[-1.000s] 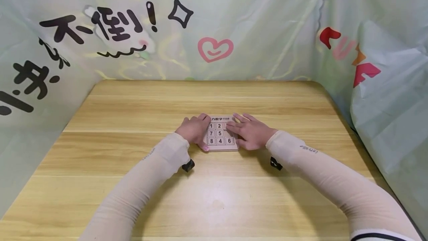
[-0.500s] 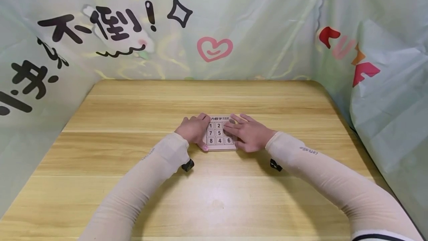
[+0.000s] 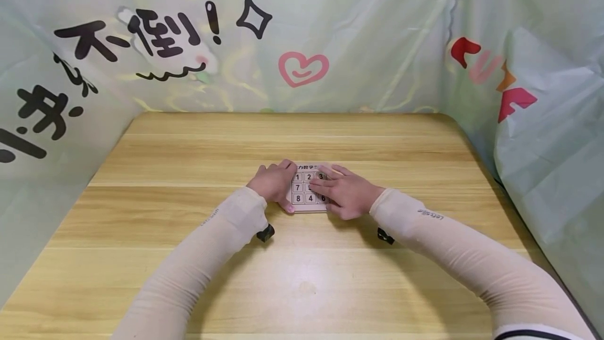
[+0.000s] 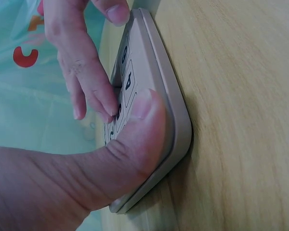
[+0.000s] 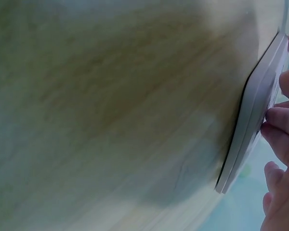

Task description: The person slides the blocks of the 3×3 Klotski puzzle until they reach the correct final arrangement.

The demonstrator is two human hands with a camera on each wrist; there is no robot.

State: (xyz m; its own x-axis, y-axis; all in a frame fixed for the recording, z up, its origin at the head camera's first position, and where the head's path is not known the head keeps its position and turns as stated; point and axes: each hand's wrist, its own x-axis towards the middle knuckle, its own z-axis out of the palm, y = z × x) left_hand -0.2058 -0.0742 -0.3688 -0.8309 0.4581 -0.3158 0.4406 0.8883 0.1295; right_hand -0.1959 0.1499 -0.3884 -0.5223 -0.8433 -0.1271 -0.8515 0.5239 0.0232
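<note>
A pale sliding number puzzle (image 3: 310, 207) lies flat on the wooden table, its square tiles printed with black digits. 1, 2 and 3 run along the far row, 7 starts the middle one, and 8, 4, 6 line the near row. My left hand (image 3: 272, 182) grips the left side of the frame, thumb (image 4: 139, 130) on its near corner and fingers at the far end. From the right, my right hand (image 3: 349, 193) reaches over the board with fairly straight fingers, its fingertips (image 5: 271, 117) touching tiles around the middle. They partly cover the 5 and hide the middle row's right end.
The wooden table (image 3: 302, 287) extends around the puzzle on all sides. Behind it and at both sides hangs a pale green printed cloth (image 3: 368, 30). Light sleeves cover both forearms, with a small black device (image 3: 266, 233) under the left wrist.
My right hand has moved left and slightly nearer, its fingers going from beside the 3 to over the 5. Tile 3 now shows. My left hand keeps its place.
</note>
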